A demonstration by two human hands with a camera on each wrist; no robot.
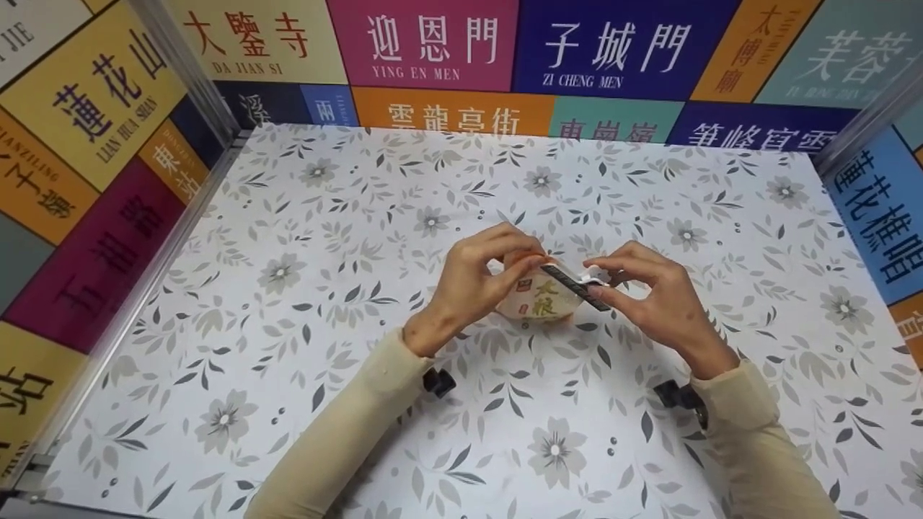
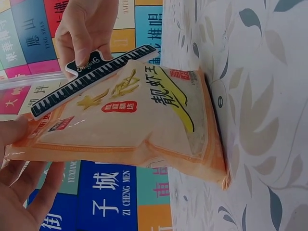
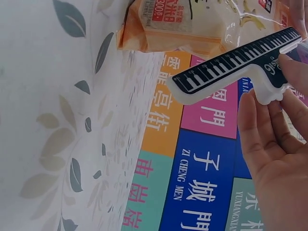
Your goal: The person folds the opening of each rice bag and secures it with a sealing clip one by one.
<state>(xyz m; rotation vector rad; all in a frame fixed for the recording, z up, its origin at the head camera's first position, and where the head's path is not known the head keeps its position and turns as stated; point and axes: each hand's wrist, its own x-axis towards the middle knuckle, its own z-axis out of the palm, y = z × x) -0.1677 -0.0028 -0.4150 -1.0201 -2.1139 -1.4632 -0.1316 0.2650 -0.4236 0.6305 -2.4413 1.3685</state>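
Note:
An orange-edged plastic food bag with yellow and black Chinese lettering stands upright, its bottom at the patterned tabletop. My left hand pinches the bag's top corner between thumb and fingers; in the left wrist view the lower fingers spread behind the bag. My right hand grips the handle of a long bag clip, black and white with a piano-key pattern. Slanting, the clip overlaps the bag's top edge in the left wrist view. In the right wrist view one clip end sticks out past the bag.
A white tabletop printed with grey flowers and leaves lies under both hands. Coloured panels with Chinese place names stand along the back and both sides. Dark wrist mounts sit below both wrists.

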